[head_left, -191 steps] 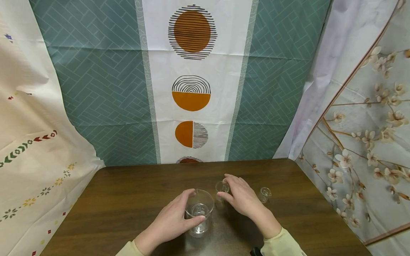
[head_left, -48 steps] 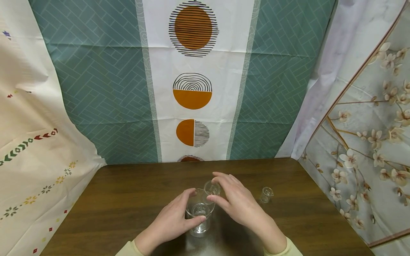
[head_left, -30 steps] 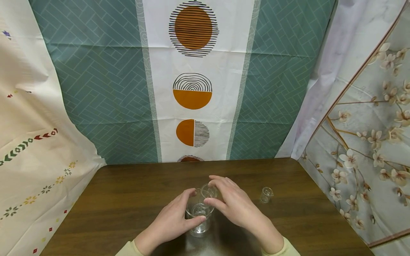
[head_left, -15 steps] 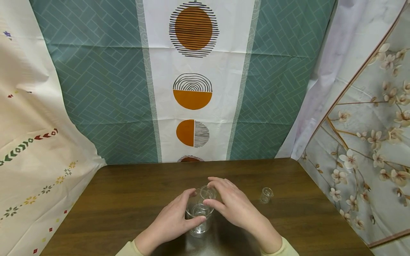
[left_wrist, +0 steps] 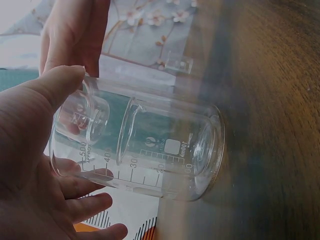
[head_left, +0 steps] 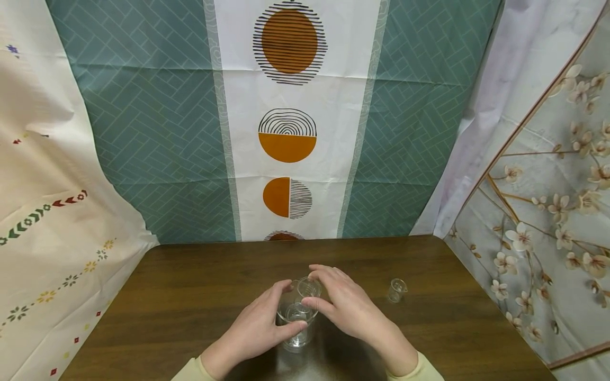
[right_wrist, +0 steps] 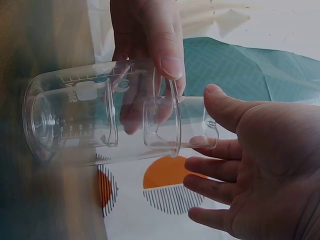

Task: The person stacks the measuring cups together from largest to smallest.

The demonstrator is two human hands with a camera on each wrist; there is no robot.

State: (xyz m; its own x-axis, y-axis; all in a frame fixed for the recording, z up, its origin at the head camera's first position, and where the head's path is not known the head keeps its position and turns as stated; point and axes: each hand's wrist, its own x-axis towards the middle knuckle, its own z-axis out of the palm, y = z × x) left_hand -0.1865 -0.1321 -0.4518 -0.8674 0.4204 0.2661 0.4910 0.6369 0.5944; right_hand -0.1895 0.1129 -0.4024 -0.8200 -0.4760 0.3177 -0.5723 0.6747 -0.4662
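A person at a wooden table (head_left: 200,296) appears to be nesting beakers: a smaller glass beaker (right_wrist: 192,120) is partway into the mouth of a large glass beaker (left_wrist: 131,175), its base inside, its rim above. The left hand (head_left: 259,323) steadies the large beaker, thumb and fingers curled around its rim. The right hand (head_left: 351,304) pinches the smaller beaker, thumb and fingertips parted only by its width. The next move seems to call for a gentle lowering. All is clear glass; the large beaker stands upright, graduated to 500, with a 100 ml beaker (left_wrist: 150,125) inside. A tiny spouted beaker (head_left: 396,290) stands to its right, well apart.
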